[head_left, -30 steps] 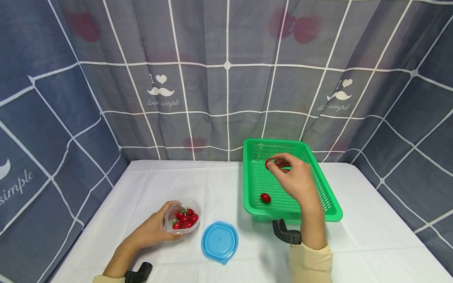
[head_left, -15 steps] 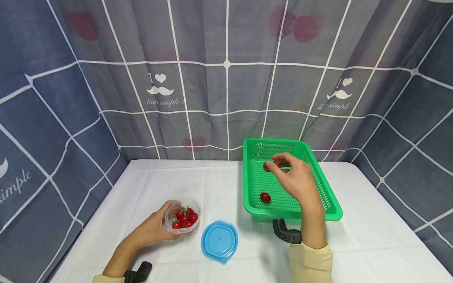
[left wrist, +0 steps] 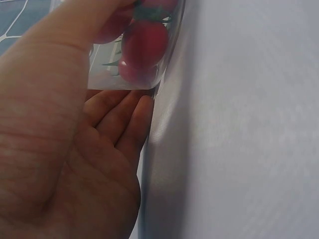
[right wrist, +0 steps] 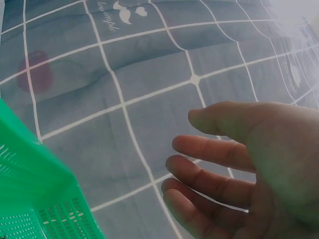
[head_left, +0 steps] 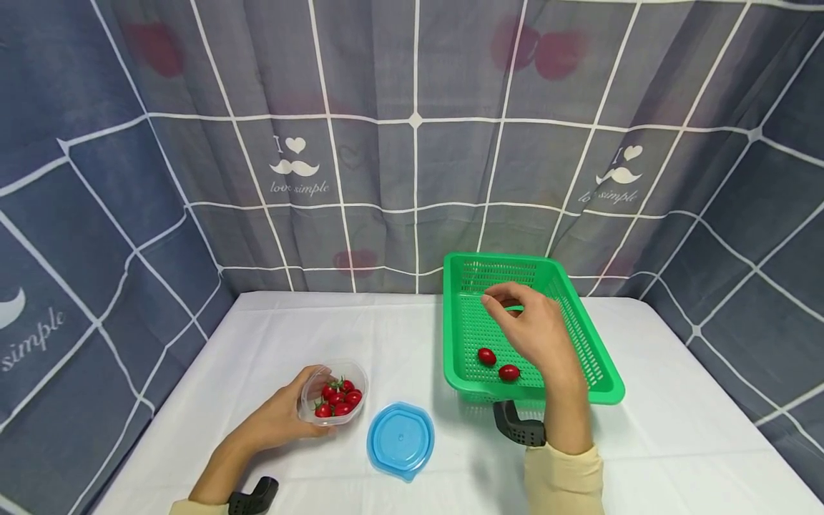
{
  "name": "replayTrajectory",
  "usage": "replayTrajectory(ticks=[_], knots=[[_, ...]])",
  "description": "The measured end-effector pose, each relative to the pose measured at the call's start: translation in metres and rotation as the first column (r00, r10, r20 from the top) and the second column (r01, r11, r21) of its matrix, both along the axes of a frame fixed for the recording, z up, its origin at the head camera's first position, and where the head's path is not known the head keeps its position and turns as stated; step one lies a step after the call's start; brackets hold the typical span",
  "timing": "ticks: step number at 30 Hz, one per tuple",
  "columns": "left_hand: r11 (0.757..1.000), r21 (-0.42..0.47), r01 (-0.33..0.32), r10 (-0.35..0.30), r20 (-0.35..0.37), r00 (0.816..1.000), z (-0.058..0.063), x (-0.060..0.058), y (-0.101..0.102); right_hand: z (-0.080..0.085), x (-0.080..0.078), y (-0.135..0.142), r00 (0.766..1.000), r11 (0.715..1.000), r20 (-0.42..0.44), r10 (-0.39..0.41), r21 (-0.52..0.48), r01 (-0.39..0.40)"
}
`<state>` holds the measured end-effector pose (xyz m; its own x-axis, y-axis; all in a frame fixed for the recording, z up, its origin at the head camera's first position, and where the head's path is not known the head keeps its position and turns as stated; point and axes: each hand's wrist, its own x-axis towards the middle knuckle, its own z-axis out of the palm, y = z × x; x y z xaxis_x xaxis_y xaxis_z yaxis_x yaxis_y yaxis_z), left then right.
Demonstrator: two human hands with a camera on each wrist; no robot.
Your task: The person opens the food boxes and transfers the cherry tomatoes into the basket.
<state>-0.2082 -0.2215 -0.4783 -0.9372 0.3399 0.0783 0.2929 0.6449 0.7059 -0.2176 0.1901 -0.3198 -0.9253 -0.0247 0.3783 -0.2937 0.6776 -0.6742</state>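
My left hand point(head_left: 283, 411) holds a small clear plastic container point(head_left: 355, 371) from its left side. Inside it are several red cherry tomatoes, some with green stems. The left wrist view shows the thumb and fingers around the container, with tomatoes point(left wrist: 144, 45) seen through its wall. Above the green basket point(head_left: 473, 322) hovers my right hand point(head_left: 537, 325); the right wrist view shows its fingers relaxed and apart, nothing between them. Two loose cherry tomatoes lie on the basket floor, one tomato point(head_left: 486, 356) further back and another tomato point(head_left: 509, 373) nearer the front.
A blue lid point(head_left: 400, 438) lies flat on the white-covered table point(head_left: 412, 343), between the container and the basket. Grey checked curtains point(head_left: 386, 157) hang behind the table and at both sides. The basket's raised rim stands around the tomatoes.
The right hand has let go of a cherry tomato, which dropped and now lies with the other one in the basket. The left hand and container have stayed put.
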Motion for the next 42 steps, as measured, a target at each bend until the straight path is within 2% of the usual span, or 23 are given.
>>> replayTrajectory(ticks=[8,20,26,35,42], knots=[[1.000,-0.001,0.003,-0.003,-0.002,1.000,0.000,0.000,0.000,-0.003,-0.001,-0.019,0.998,0.998,0.002,0.069,0.010,-0.069],[1.000,0.003,-0.012,0.011,0.024,1.000,0.000,0.002,0.000,-0.012,-0.006,-0.054,0.982,0.982,0.016,0.189,-0.016,-0.188],[1.000,-0.005,-0.011,0.011,0.019,1.000,0.000,0.002,0.001,-0.017,-0.004,-0.076,0.973,0.973,-0.013,0.229,-0.002,-0.229],[1.000,-0.002,-0.014,0.014,0.018,1.000,-0.001,0.001,0.002,-0.029,-0.002,-0.111,0.955,0.952,-0.044,0.294,0.100,-0.289],[1.000,-0.004,-0.013,0.014,0.020,1.000,0.001,0.002,0.001,-0.037,0.002,-0.133,0.929,0.917,0.001,0.369,0.160,-0.365]])
